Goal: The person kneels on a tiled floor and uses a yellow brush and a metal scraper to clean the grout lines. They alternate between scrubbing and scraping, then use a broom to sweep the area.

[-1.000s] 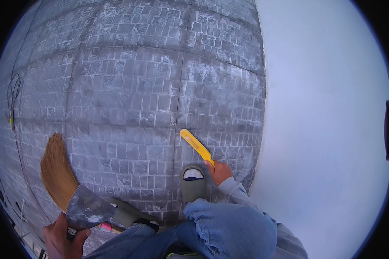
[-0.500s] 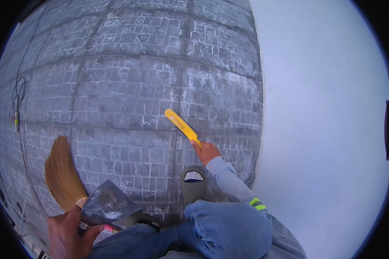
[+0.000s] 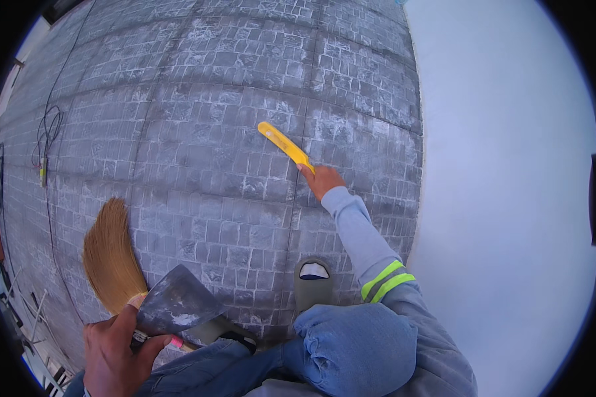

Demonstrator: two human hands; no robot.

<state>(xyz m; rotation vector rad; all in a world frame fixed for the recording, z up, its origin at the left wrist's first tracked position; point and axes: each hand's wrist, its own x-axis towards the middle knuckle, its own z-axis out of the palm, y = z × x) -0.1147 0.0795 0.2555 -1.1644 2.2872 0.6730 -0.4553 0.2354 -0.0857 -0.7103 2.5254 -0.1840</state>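
My right hand (image 3: 324,181) is closed around the handle of a yellow brush (image 3: 282,143), held out low over the paved floor. The brush's long back faces up, and its bristles are hidden beneath it. At the lower left, my left hand (image 3: 116,354) is closed on a soft straw broom (image 3: 114,258), whose tan bristles fan out away from me. The same hand has a grey, smeared scraper (image 3: 182,303) with a wide blade, lying across the broom. A pink part of the broom handle (image 3: 177,341) shows beside my thumb.
Grey block-patterned floor (image 3: 205,159) with whitish smears meets a plain white wall (image 3: 496,198) on the right. Cables (image 3: 48,129) with a yellowish connector (image 3: 43,173) run along the left. My sandalled foot (image 3: 313,284) stands beneath me. White poles (image 3: 38,311) lie at the lower left.
My right hand has moved the yellow brush forward, farther from my feet. My left hand keeps its hold on the broom and scraper; the whole view has shifted slightly.
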